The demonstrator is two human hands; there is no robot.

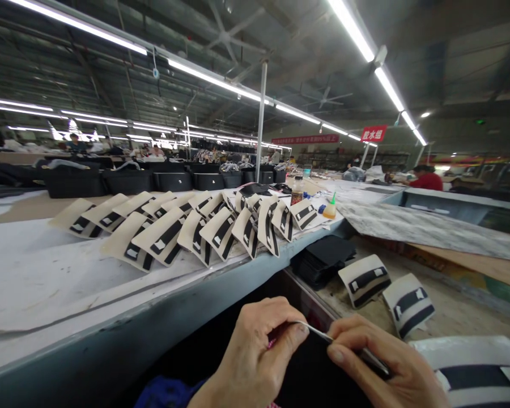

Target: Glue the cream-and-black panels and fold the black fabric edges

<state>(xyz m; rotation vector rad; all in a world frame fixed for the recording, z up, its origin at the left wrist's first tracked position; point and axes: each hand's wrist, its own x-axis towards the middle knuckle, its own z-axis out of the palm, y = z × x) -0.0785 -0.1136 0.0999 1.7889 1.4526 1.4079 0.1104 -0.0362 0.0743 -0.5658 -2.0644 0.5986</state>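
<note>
My left hand (261, 348) and my right hand (376, 357) are both closed, low in the middle of the head view. Between them runs a thin pale piece (317, 330) seen edge-on, pinched by thumb and fingers at each end. A dark, slightly shiny edge shows under my right fingers; whether it belongs to the same piece I cannot tell. Close to my right hand lies a curved cream panel (484, 345) with dark bands and white tabs. Two similar panels (364, 280) (409, 305) rest further back on the right-hand surface.
Several more cream panels (165, 235) stand in overlapping rows on the white-covered table (46, 272). A stack of black pieces (323, 258) sits at the table's corner. Beyond are a green-tipped glue bottle (330, 208), a dark jar (297, 190) and several black bags (130, 180).
</note>
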